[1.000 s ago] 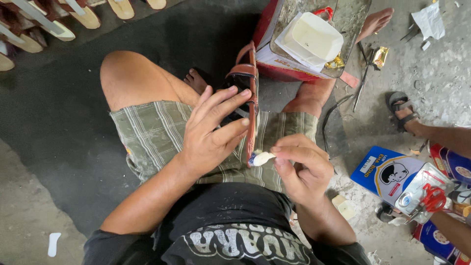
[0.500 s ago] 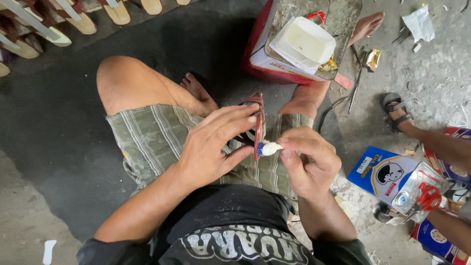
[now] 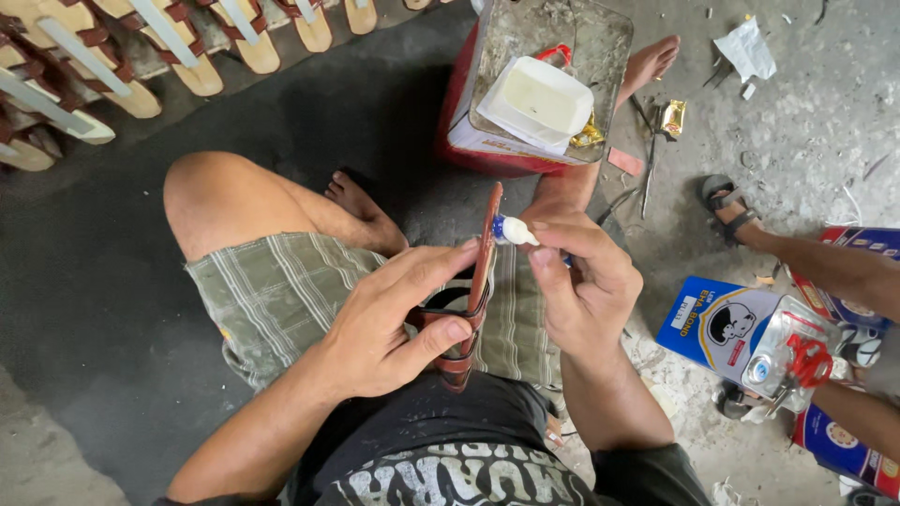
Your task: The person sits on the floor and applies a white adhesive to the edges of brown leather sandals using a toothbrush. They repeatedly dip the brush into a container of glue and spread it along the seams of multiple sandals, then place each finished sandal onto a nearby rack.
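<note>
My left hand [image 3: 389, 323] grips a brown strapped sandal [image 3: 472, 300] held on edge over my lap, thumb under the straps and fingers along its sole. A small white applicator [image 3: 513, 230] with a blue end is pinched in my right hand [image 3: 581, 290]; its tip touches the sandal's upper edge near the toe. I sit cross-legged in striped green shorts [image 3: 281, 295] on a dark floor.
A red tin [image 3: 469, 131] with a white tub of pale glue [image 3: 539, 98] stands ahead by my foot. Rows of wooden sandals [image 3: 141, 56] line the top left. Blue boxes [image 3: 712, 323], red scissors [image 3: 808, 359] and another person's arms and sandalled foot [image 3: 731, 211] are at right.
The sandal has turned more on edge and risen, and my right hand has carried the applicator up from the sandal's middle to its upper edge. The camera has shifted slightly.
</note>
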